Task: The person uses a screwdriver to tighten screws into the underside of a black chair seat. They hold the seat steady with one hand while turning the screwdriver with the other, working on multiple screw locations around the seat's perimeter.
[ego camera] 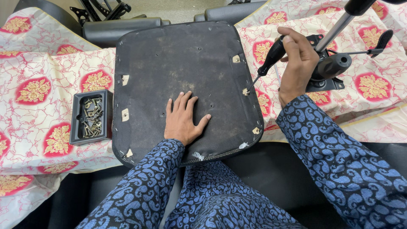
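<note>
While our left hand (182, 121) lies flat, palm down, on the seat pad (186, 85), its fingers are spread apart and point away from us, gripping nothing. Our right hand (296, 68) is raised at the pad's right edge, wrist bent, with the fingers curled tight around the black handle of a screwdriver (267, 62). Its thin shaft slants down and to the left, the tip just beside a small pale tab on the pad's right rim.

We see the pad lying upside down before us, resting on a patterned cloth (42, 97) and reaching over our lap. It is a rounded square covered in dark, dusty, worn fabric, stapled along the rim, with small holes across it and pale tabs near the edges.

Left of the pad, just beside it, sits a black plastic tray (76, 123) full of brass-coloured screws. Beyond our right hand lies a black metal chair mechanism (330, 68) with a shiny tube and a lever. The cloth is cream with red medallions and gold flowers. Our sleeves are dark blue with a paisley print.
</note>
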